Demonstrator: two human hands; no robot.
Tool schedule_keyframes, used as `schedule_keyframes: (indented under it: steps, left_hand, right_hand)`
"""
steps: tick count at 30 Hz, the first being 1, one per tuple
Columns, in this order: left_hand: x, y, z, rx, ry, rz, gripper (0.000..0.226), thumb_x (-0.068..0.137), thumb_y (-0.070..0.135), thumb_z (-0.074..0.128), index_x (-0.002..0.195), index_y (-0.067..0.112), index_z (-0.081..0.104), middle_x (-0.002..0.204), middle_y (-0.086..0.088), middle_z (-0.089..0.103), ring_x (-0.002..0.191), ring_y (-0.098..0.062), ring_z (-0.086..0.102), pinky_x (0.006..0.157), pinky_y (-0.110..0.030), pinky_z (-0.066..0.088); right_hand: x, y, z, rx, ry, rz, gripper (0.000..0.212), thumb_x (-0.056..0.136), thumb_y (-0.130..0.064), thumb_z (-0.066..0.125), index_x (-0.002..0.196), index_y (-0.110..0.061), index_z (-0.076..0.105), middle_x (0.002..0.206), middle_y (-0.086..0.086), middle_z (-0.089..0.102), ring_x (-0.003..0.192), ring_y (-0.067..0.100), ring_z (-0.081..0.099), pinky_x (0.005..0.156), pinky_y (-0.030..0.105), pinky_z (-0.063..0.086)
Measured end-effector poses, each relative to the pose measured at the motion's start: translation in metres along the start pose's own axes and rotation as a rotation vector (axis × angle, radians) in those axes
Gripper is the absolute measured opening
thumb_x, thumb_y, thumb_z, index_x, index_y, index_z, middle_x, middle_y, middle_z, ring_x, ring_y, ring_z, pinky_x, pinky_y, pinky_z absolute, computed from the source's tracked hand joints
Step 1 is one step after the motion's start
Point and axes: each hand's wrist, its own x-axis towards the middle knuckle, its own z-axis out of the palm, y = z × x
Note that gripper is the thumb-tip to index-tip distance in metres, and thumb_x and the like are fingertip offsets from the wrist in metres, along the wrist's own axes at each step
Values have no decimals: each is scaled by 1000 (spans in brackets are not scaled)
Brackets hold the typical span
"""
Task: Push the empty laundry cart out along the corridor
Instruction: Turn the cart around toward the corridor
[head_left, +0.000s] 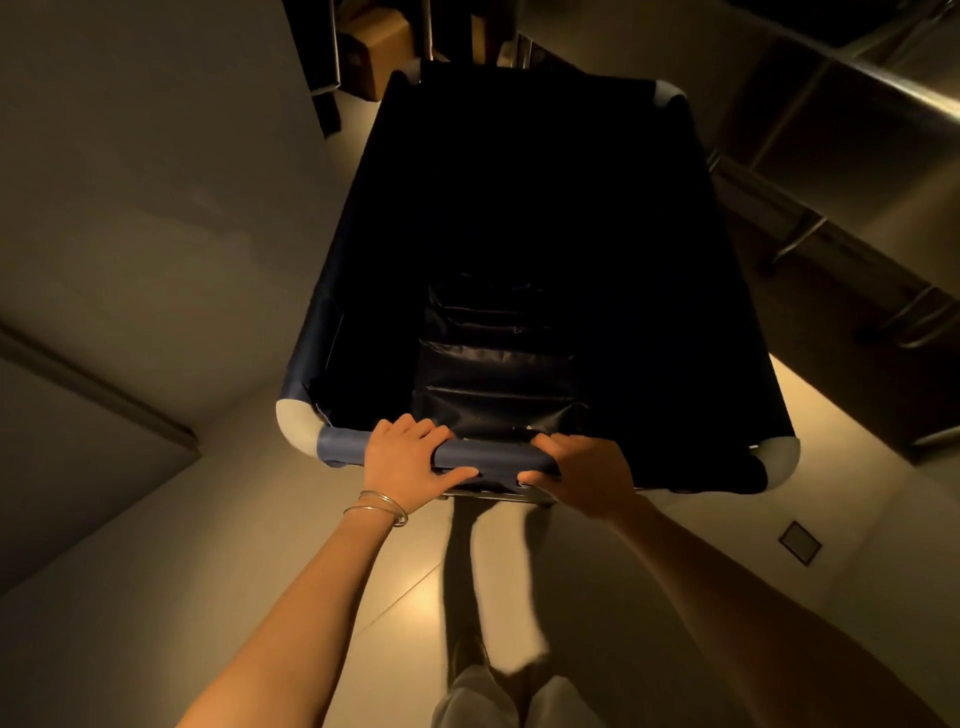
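A dark blue fabric laundry cart (332, 364) with pale grey corner pieces fills the middle of the view, its deep inside dark and with nothing visible in it. Both my hands grip the cart's near top rail (493, 457). My left hand (405, 462), with thin bangles on the wrist, wraps the rail left of centre. My right hand (587, 478) holds it just right of centre, fingers curled over the top.
A plain wall (156, 208) runs close along the cart's left side. Metal shelving (831, 182) lines the right. A cardboard box (374, 47) and dark frames stand beyond the cart's far end. The floor (363, 597) is pale and glossy, with a small square floor plate (800, 543).
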Motion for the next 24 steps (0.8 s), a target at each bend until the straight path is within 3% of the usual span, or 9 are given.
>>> schedule_keyframes:
  steps: [2, 5, 7, 10, 24]
  left_hand:
    - [15, -4, 2, 10, 10, -8, 70, 77, 78, 25, 86, 23, 67, 73, 0, 66, 67, -21, 55, 59, -32, 39]
    - [39, -8, 4, 11, 18, -13, 64, 74, 74, 35, 86, 21, 68, 72, -1, 66, 66, -22, 55, 58, -33, 39]
    - [54, -12, 6, 12, 29, -18, 63, 73, 73, 36, 86, 20, 68, 72, -1, 66, 66, -23, 55, 59, -33, 40]
    - [79, -17, 11, 12, 44, -28, 63, 73, 72, 37, 86, 20, 68, 72, -2, 66, 66, -23, 56, 60, -33, 39]
    - [230, -53, 39, 29, 17, -164, 66, 70, 74, 35, 89, 20, 69, 75, -2, 67, 73, -27, 58, 65, -35, 40]
  right_hand:
    - [15, 8, -3, -11, -77, 15, 75, 82, -77, 18, 100, -19, 62, 80, 2, 71, 65, 20, 67, 49, 21, 39]
    - [36, 22, -4, -24, -145, 29, 62, 83, -70, 36, 113, -20, 57, 99, 3, 71, 83, 21, 68, 60, 23, 38]
    - [50, 31, -4, -49, -128, 32, 69, 82, -71, 29, 113, -17, 58, 98, 5, 72, 80, 22, 69, 62, 25, 45]
    - [72, 48, 1, -80, -98, -6, 74, 82, -72, 19, 101, -16, 63, 80, 5, 73, 62, 22, 68, 53, 24, 47]
    - [217, 157, 17, -80, -204, -74, 61, 83, -67, 36, 118, -20, 56, 97, 6, 71, 83, 27, 67, 68, 31, 49]
